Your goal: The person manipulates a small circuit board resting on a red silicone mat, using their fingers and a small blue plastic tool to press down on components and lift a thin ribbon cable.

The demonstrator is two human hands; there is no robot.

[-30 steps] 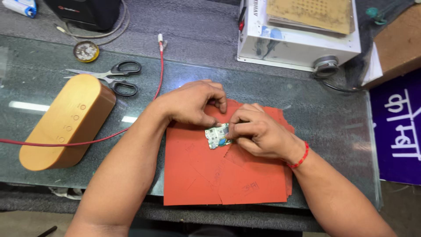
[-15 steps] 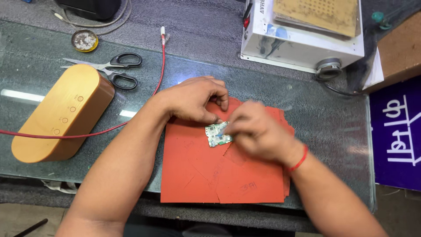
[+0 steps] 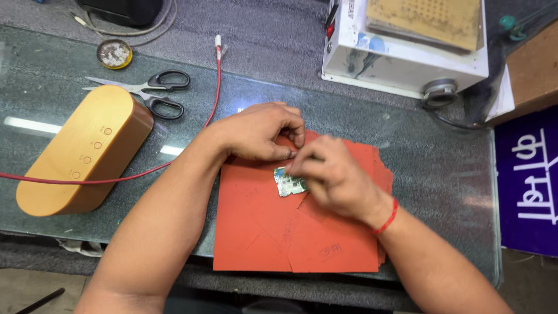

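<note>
Small round tin at the tabletop's far left holds whitish-grey matter I can't identify. I see the small green circuit board lying on the orange mat; right hand curled, fingertips pinching its edge. Left hand curled tight, fingertips pressed together just above the board.

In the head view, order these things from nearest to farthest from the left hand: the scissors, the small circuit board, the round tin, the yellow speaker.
1. small circuit board: just below the left hand, on the red mat.
2. scissors: to its left.
3. yellow speaker: farther left.
4. round tin: far upper left.
</note>
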